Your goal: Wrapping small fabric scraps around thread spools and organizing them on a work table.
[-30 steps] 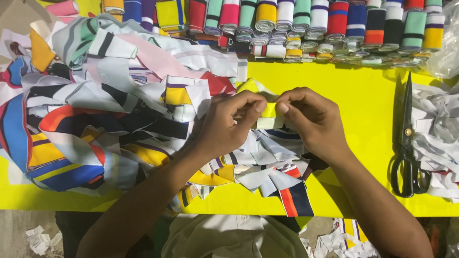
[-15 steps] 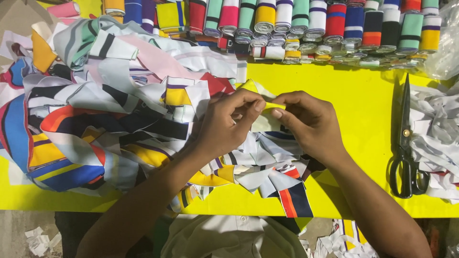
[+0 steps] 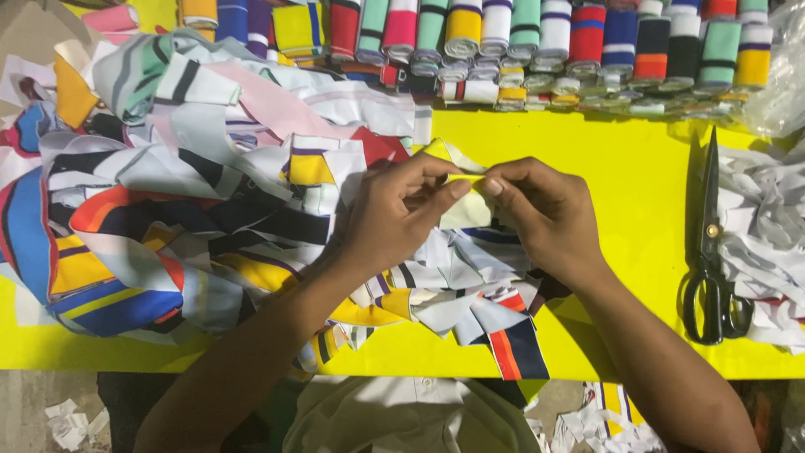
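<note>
My left hand and my right hand meet over the middle of a yellow table. Between their fingertips both pinch a small strip of white and yellow fabric, folded and held just above the table. Under and in front of my hands lies a small heap of striped fabric pieces, white, black, yellow and red. A much larger pile of striped fabric strips covers the left half of the table, right beside my left hand.
A row of rolled striped fabric bands in several colours lines the far edge. Black scissors lie shut at the right, next to a heap of white fabric scraps. Scraps lie on the floor near my lap.
The two hands have stayed together on the fabric strip, with only small finger movements folding it tighter. Nothing else on the table moved.
</note>
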